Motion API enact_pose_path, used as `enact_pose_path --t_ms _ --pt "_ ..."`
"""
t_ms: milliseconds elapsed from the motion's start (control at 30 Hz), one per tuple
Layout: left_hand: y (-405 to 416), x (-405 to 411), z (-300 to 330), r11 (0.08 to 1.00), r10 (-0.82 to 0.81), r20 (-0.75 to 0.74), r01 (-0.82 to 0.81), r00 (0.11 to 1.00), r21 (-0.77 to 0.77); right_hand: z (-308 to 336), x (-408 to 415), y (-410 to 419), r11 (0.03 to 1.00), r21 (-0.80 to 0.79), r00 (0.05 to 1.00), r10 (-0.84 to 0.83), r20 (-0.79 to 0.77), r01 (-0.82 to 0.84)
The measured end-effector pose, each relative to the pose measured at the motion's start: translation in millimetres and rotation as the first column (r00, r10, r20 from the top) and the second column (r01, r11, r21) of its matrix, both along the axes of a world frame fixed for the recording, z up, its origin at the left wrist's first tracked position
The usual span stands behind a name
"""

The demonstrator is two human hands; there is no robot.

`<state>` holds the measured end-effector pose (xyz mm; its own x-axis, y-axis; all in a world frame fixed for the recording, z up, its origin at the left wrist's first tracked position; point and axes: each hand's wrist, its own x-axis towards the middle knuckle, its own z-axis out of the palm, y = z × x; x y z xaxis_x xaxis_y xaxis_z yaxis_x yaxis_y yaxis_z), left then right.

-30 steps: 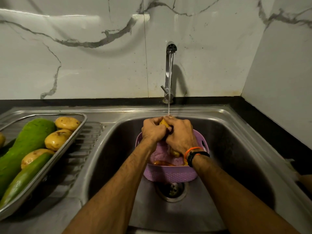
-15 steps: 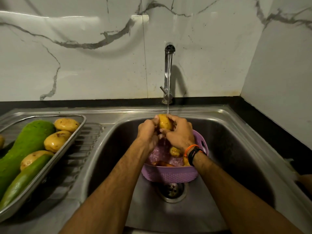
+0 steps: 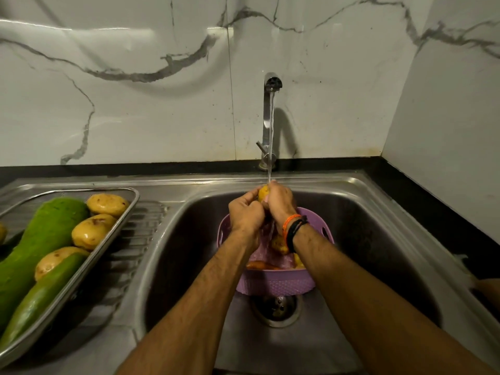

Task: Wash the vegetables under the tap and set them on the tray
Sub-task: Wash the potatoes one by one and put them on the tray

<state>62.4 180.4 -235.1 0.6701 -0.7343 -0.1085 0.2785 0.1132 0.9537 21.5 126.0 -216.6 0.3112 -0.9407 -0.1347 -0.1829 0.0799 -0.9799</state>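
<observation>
Both hands hold one yellow potato point(image 3: 263, 193) in the water stream from the tap point(image 3: 270, 112), above a purple colander point(image 3: 273, 282) standing in the sink point(image 3: 378, 239). My left hand point(image 3: 246, 212) grips the potato from the left, and my right hand point(image 3: 280, 203) wraps it from the right and top, so most of it is hidden. More potatoes point(image 3: 278, 244) and an orange vegetable point(image 3: 259, 265) lie inside the colander. On the left drainboard a steel tray point(image 3: 113, 234) carries green gourds point(image 3: 43, 239) and several washed potatoes point(image 3: 107, 204).
The drain point(image 3: 277, 309) sits just in front of the colander. Marble wall tiles rise behind the tap and on the right. A black counter edge point(image 3: 433, 212) runs round the sink.
Both hands have turned and rubbed the potato under the stream; my right hand now covers more of it than half a second ago. The colander and tray have stayed put.
</observation>
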Motion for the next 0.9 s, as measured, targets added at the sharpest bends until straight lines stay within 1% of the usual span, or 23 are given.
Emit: enact_pose_path --t_ms 67,133,167,233,300,333,400,467,567,667,700,767,833,900 --pt "3.7 -1.9 3.5 1.0 -0.019 -0.007 0.019 1.0 -0.011 8.0 4.9 -11.9 0.998 0.057 0.999 0.034 0.023 -0.035" --pt "5.3 -1.7 5.1 0.999 -0.028 -0.037 0.027 0.999 -0.029 1.4 9.1 -27.7 0.984 0.152 0.995 0.085 0.055 -0.092" --pt "4.7 -2.5 5.2 0.999 -0.021 -0.054 0.019 0.998 -0.036 -4.3 10.7 -32.8 0.981 0.168 0.994 0.085 0.074 -0.097" --pt "2.1 -3.2 5.9 0.999 0.029 -0.07 -0.032 0.997 -0.038 -3.5 9.9 -20.3 0.991 0.115 0.996 0.064 0.063 -0.071" --pt "-2.0 -1.6 3.3 0.996 0.088 -0.068 -0.089 0.994 -0.009 -1.1 7.8 -1.3 0.999 -0.032 0.998 0.032 -0.052 -0.034" --pt "-2.9 -1.7 3.0 0.995 0.101 -0.065 -0.102 0.993 -0.003 -1.1 8.1 3.9 0.996 -0.084 0.997 0.004 -0.082 -0.011" --pt "-2.2 -4.4 4.4 0.997 0.076 -0.059 -0.077 0.995 -0.009 -1.7 7.0 2.2 0.995 -0.094 0.994 -0.036 -0.104 0.026" --pt "1.4 -5.6 6.7 1.0 0.021 -0.068 -0.023 0.997 -0.022 5.9 6.1 -6.6 1.0 -0.02 0.996 -0.005 -0.092 0.003" --pt "7.5 -3.3 11.6 0.998 -0.053 -0.082 0.05 0.995 -0.05 14.0 4.7 -23.7 0.992 0.114 0.998 0.062 -0.015 -0.059" --pt "11.1 -3.2 14.4 0.992 -0.113 -0.081 0.108 0.99 -0.065 8.3 -1.6 -36.2 0.958 0.224 0.983 0.164 0.087 -0.18" --pt "11.6 -3.7 15.0 0.991 -0.126 -0.072 0.121 0.989 -0.063 5.8 -4.4 -35.8 0.953 0.216 0.976 0.195 0.096 -0.212" --pt "11.2 -3.0 14.5 0.99 -0.132 -0.053 0.13 0.99 -0.05 1.8 -3.4 -36.2 0.958 0.211 0.977 0.167 0.129 -0.192" --pt "9.8 -0.9 9.1 0.994 -0.103 -0.019 0.103 0.994 -0.027 -5.3 -3.4 -33.4 0.983 0.151 0.993 0.093 0.073 -0.103" --pt "8.5 1.8 4.0 0.998 -0.061 0.057 0.061 0.997 -0.003 -11.2 -6.2 -29.9 0.99 0.078 0.993 0.12 -0.013 -0.119"
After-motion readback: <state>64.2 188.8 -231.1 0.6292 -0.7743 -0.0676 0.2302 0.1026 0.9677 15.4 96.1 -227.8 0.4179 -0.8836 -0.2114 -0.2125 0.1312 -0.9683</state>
